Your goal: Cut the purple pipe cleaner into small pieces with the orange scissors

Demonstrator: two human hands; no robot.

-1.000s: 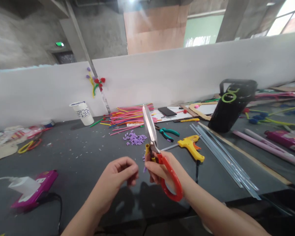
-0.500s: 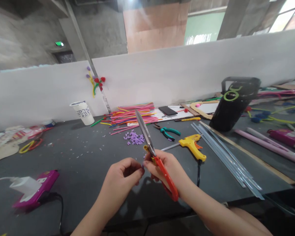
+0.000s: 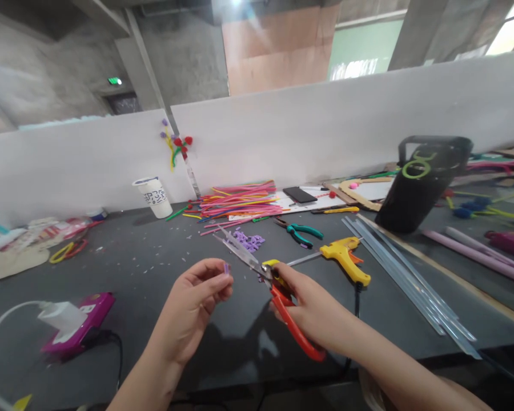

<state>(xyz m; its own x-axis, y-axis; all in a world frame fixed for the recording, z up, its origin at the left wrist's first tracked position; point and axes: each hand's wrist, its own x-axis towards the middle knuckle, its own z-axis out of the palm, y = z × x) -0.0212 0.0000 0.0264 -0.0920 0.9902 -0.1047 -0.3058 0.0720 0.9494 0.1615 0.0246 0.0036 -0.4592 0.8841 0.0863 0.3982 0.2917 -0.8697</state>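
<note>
Between the thumb and index finger of my left hand (image 3: 203,294) is a small purple piece (image 3: 227,268), pinched upright. My right hand (image 3: 310,299) grips a pair of scissors (image 3: 297,331) with red and yellow handles; the blades are slightly parted and point away to the upper left. Just beyond the blades lies a heap of short purple pieces (image 3: 251,241) on the dark table. A yellow glue gun (image 3: 342,257) rests to the right of my right hand, with teal-handled pliers (image 3: 302,233) behind it.
Behind the purple heap lies a bundle of pink and multicoloured stems (image 3: 240,201). Clear glue sticks (image 3: 411,279) and a black bottle (image 3: 424,188) occupy the right. At left are a paper cup (image 3: 153,197), other scissors (image 3: 68,251) and a magenta power strip (image 3: 83,325) with cords.
My hands have moved apart, the left one lifting the purple piece. The scissors have swung down to the left, and their blades have parted. The whole view has shifted slightly.
</note>
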